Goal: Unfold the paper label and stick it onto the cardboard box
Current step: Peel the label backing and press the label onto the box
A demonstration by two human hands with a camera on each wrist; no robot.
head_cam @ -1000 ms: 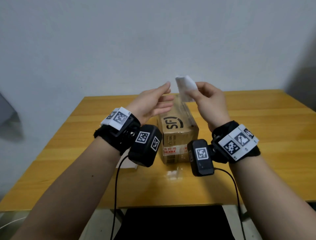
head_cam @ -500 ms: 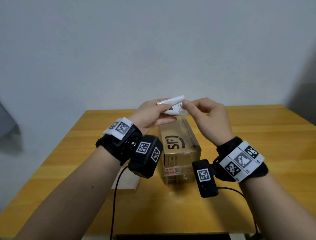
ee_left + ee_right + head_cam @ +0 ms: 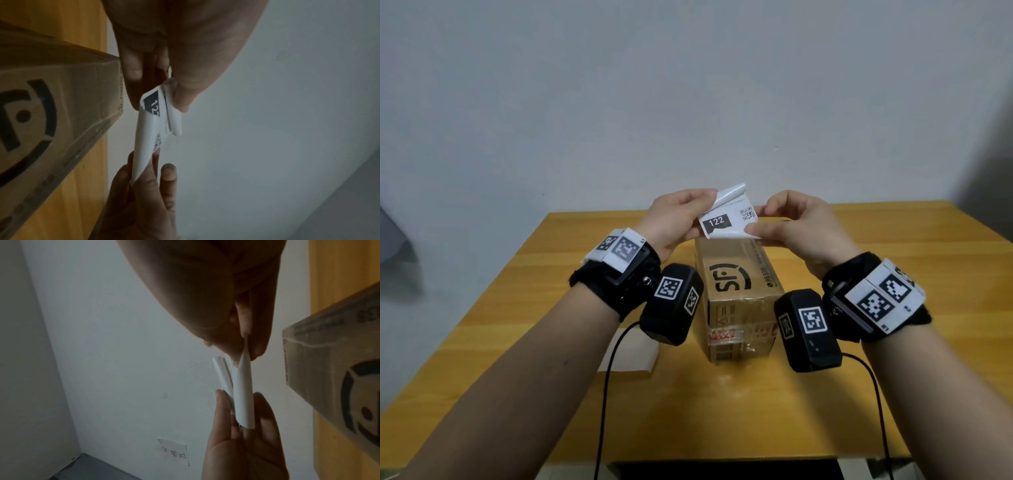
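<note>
plain grey-white wall behind a yellow wood-grain counter (image 3: 893,260), smooth top, visible plank seams.

head view: left hand (image 3: 674,219) and right hand (image 3: 801,226) both raised above the far end of the cardboard box (image 3: 736,294), each pinching one side edge of the paper label (image 3: 726,221). label is in the air, not touching the box, printed side toward the camera: black "122" block, small qr code. top flap curls backward, bottom edge also curling, so it's only part unfolded. my read: two-sided pinch is there to pull the thin sheet flat before laying it down. box is a long brown carton lying lengthwise, glossy clear tape over the top, black logo, red-printed tape on the near end. a flat white sheet (image 3: 630,356) lies on the counter left of the box, partly hidden by the left wrist camera (image 3: 671,305).

left wrist view: left thumb and fingers clamp the label (image 3: 152,126) edge-on; sheet looks thin, smooth, slightly glossy, folded in layers. right-hand fingers (image 3: 168,175) hold the opposite end. box (image 3: 51,113) just beside, below the label.

right wrist view: right thumb and fingertip pinch one layer of the label (image 3: 242,391), peeling it from another; left hand (image 3: 242,443) supports the far end. small paper note (image 3: 174,452) taped on the wall.
</note>
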